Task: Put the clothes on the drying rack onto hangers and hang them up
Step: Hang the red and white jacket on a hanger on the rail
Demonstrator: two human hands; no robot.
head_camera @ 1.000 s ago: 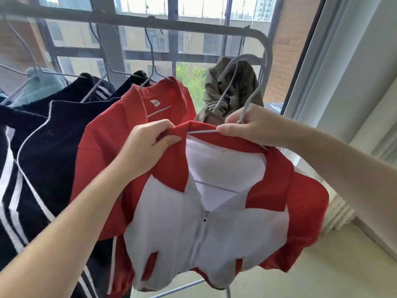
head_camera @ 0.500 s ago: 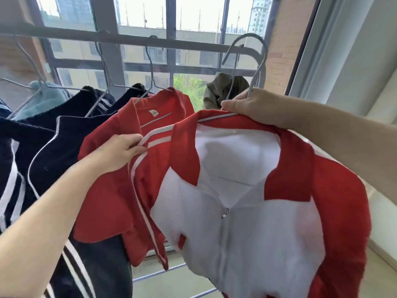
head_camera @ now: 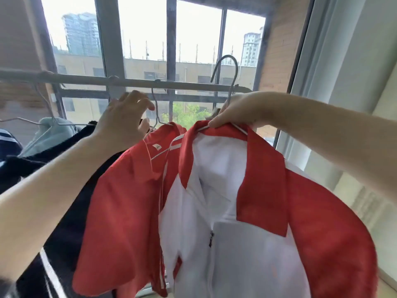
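A red and white zip jacket [head_camera: 247,244] hangs on a wire hanger whose hook [head_camera: 228,67] stands just above the rack's grey rail [head_camera: 86,79] without resting on it. My right hand [head_camera: 235,111] is shut on that hanger's neck at the collar. A second red garment [head_camera: 126,190] hangs to its left, its hanger hook [head_camera: 155,104] on the rail. My left hand [head_camera: 125,119] is raised beside that hook with fingers spread, touching or almost touching the wire and holding nothing.
Black garments with white stripes [head_camera: 53,233] and a pale teal one [head_camera: 50,134] hang on hangers further left along the rail. A barred window [head_camera: 171,50] is right behind the rack. A white frame and wall [head_camera: 354,82] close in on the right.
My right hand lifted the jacket and hanger up until the hook rose above the rail. My left hand let go of the red fabric and rose to the neighbouring hanger's hook.
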